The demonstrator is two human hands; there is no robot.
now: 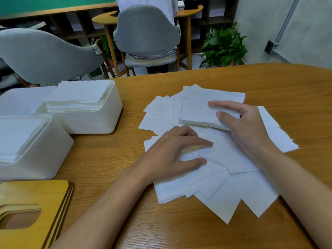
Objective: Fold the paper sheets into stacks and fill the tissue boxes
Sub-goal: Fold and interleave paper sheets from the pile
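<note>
- White sheets: loose, overlapping, spread flat over middle of table.
- Squared stack: lying on far part of that spread.
- At stack's near right corner, right hand: grasping it, fingers on top, thumb at the edge.
- Nearer the body, left hand: released, holding nothing; fingers spread, fingertips pressing the loose sheets just beside stack.
- White far box: left of sheets, lidless, filled above rim with folded sheets.
- White near box: just beside far box, contact not determinable; lidless, likewise filled.
- Wooden lids: piled at near left of table, cut-out opening visible.
- Beyond table: two grey chairs, potted plant.
</note>
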